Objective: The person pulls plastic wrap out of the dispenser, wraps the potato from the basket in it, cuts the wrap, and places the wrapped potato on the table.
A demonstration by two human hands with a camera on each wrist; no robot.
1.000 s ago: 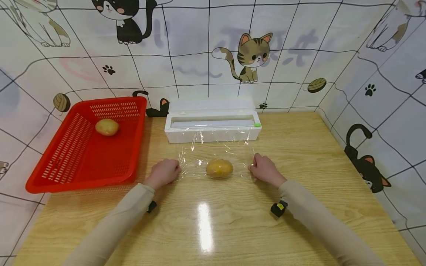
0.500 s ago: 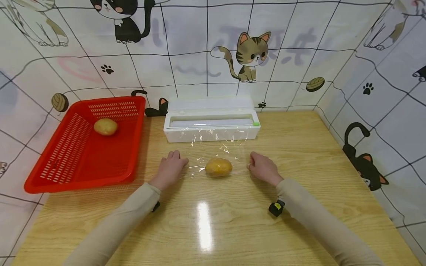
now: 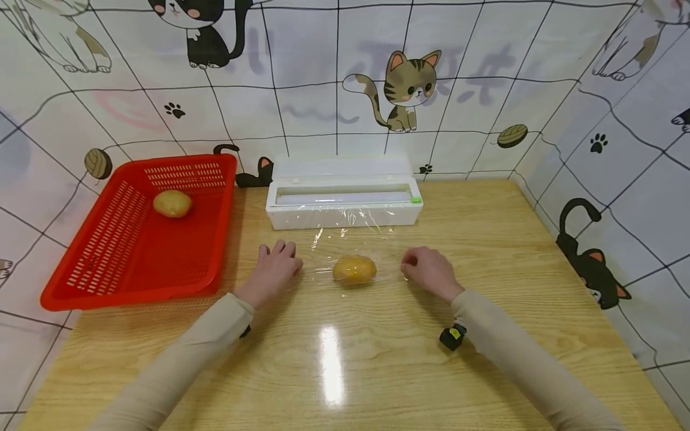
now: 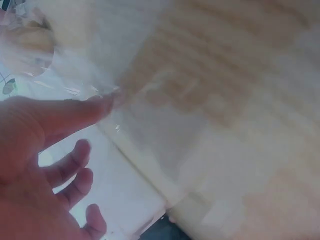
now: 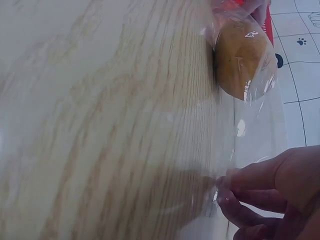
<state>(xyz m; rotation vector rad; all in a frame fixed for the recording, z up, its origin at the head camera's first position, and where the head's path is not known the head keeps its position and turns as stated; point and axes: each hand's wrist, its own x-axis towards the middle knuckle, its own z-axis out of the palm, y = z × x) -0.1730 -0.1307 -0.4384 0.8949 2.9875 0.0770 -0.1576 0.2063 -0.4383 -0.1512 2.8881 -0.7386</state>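
In the head view, a potato (image 3: 354, 270) lies on the table under clear plastic wrap (image 3: 323, 270), which reaches back to the white wrap box (image 3: 345, 216). My left hand (image 3: 271, 274) is left of the potato. Its thumb pinches the wrap's edge in the left wrist view, while the other fingers (image 4: 75, 192) spread loosely. To the potato's right, my right hand (image 3: 429, 273) pinches the opposite edge between thumb and fingertips, as the right wrist view shows. There the film drapes over the potato (image 5: 241, 60) and stretches toward that hand.
A red plastic basket (image 3: 215, 263) stands at the left, holding another potato (image 3: 172, 204). The box's lid is up, with a roll (image 3: 345, 198) inside and a green piece (image 3: 415, 200) at its right end. A cat-patterned wall covering (image 3: 307, 108) borders the wooden table (image 3: 388, 365).
My left hand has moved inward toward the potato, and its outer fingers have gone from curled to spread. The wrap between the hands lies lower and closer around the potato. My right hand stays nearly in place.
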